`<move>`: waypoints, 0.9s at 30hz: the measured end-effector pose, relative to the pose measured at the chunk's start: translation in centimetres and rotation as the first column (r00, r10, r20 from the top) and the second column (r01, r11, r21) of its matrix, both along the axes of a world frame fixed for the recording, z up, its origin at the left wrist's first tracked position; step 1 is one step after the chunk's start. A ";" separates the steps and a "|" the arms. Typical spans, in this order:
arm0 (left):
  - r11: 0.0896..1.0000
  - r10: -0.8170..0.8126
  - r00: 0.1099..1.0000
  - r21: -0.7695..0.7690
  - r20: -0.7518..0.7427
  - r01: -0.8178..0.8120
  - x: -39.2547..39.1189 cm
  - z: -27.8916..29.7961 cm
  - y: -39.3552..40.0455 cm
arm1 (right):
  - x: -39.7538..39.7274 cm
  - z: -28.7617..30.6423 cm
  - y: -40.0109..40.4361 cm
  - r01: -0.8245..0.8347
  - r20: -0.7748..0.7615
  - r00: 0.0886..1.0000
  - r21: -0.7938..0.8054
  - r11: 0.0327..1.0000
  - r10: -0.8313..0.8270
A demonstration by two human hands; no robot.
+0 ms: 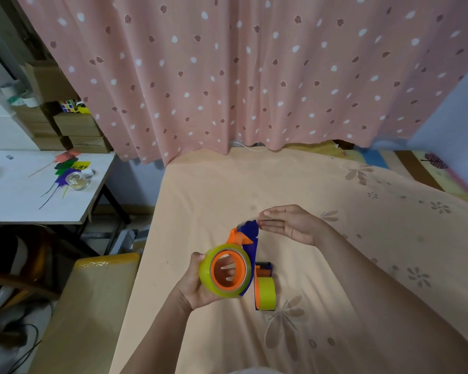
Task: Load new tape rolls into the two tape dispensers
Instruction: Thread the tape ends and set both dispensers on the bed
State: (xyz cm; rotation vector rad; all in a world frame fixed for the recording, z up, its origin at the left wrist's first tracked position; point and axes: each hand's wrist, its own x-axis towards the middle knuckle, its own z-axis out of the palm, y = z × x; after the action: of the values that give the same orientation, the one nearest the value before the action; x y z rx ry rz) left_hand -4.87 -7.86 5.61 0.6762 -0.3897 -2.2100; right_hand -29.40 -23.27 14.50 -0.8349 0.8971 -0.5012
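- The left hand (pixel 197 286) curls its grip around a blue and orange tape dispenser (pixel 247 238), thumb on the near rim of the yellow-green tape roll (pixel 224 271) seated on the dispenser's orange hub.
- Just right of it, a second dispenser (pixel 264 288) lies on the bed (pixel 335 306), already carrying its own yellow-green roll.
- The right hand (pixel 292 225) hovers flat, fingers straight and together, holding nothing; its fingertips touch the blue top end of the held dispenser.
- To the left, a white surface (pixel 25 195) bears a clear tape roll (pixel 77 180) and coloured paper flags (pixel 68 166).
- Behind hangs a pink spotted curtain (pixel 254 76).
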 end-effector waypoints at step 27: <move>0.945 0.294 0.956 0.144 0.018 -0.293 -3.0 2.2 -3.2 | 6.2 -5.5 5.8 0.318 -0.306 0.855 -0.329 0.889 -0.419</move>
State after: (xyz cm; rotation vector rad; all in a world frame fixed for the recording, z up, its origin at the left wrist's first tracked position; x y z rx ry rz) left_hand -7.87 -11.05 7.77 0.7554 -0.1153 -1.9663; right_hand -23.16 -17.48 8.97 -1.0270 1.3778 -0.8364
